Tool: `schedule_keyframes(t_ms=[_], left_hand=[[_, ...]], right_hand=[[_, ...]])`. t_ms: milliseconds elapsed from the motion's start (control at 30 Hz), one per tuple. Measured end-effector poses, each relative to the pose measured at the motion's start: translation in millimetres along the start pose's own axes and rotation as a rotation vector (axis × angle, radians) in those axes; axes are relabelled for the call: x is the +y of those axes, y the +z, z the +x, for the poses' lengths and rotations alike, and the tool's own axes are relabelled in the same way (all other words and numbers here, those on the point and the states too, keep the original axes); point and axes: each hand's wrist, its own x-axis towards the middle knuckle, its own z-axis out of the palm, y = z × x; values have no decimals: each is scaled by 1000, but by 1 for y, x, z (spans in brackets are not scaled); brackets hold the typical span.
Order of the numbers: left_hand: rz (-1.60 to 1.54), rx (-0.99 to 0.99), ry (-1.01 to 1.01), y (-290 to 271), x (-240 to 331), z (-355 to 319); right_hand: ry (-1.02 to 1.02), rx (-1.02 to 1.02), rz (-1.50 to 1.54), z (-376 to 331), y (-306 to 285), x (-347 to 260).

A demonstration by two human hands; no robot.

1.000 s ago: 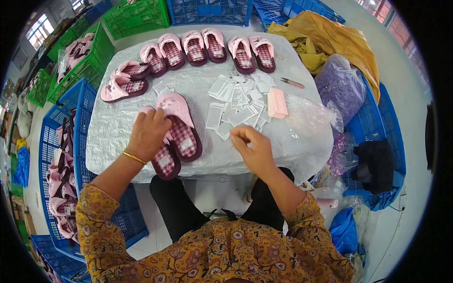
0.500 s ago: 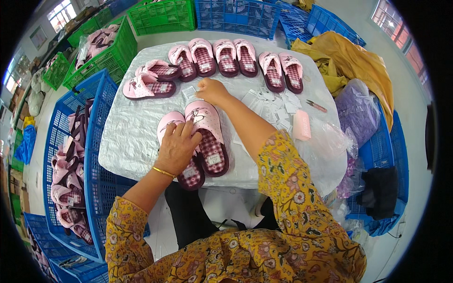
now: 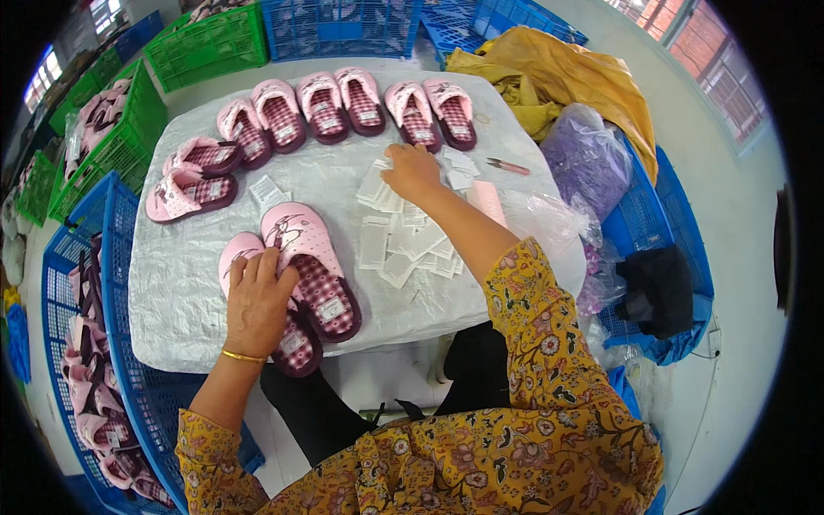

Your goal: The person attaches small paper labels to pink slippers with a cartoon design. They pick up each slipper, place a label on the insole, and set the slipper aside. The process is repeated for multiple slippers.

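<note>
White rectangular paper labels (image 3: 403, 232) lay scattered mid-table, right of the pink slipper pair (image 3: 300, 283). One stray label (image 3: 268, 190) sat above the pair. Small white tags showed on slippers' insoles.

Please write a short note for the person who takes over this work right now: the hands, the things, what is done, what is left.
Left hand: flat on the pair of pink slippers at the table's near edge.
Right hand: reaching out onto the loose white tags mid-table; grip unclear.
Done: the near pair and six slippers in the far row show tags on their insoles.
Left: the two slippers at far left; tags cannot be seen there.
</note>
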Motion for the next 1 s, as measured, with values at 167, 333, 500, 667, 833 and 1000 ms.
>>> schedule_keyframes(t_ms=[167,333,500,667,833,1000], left_hand=[[-9,2,2,-3,1,0],[-5,-40,22,-4,2,3],[29,-72,6,-6,3,0],[33,-130,-10,-7,5,4],[22,-193,-57,-18,9,3],[-65,-151,-101,-31,21,0]], right_hand=[[89,141,-124,-24,-26,49],[308,55,-105,-25,-59,131],[154,-235,61,-50,-79,158],[230,-226,421,-62,-69,186],[270,-75,423,-62,-74,179],[264,64,464,-58,-60,203]])
